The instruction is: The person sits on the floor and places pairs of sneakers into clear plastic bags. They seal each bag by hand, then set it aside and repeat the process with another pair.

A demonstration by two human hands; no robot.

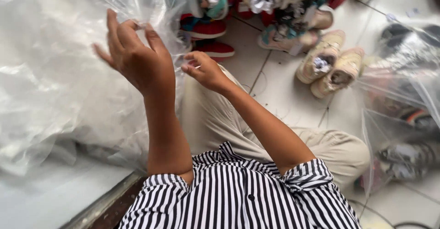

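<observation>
My left hand (135, 55) is raised at the upper left, fingers spread and pinching the edge of a large clear plastic bag (55, 73) that fills the left side. My right hand (204, 68) is just to its right, fingers curled and pinching the same thin plastic edge. Both forearms come up from striped black-and-white sleeves. Beige trousers lie under the arms.
A pair of beige sneakers (330, 64) stuffed with paper stands on the white tiled floor at the right. Several colourful shoes (215, 27) are piled at the top middle. Clear bags holding shoes (403, 119) lie at the right edge. A dark ledge (110, 204) runs at the lower left.
</observation>
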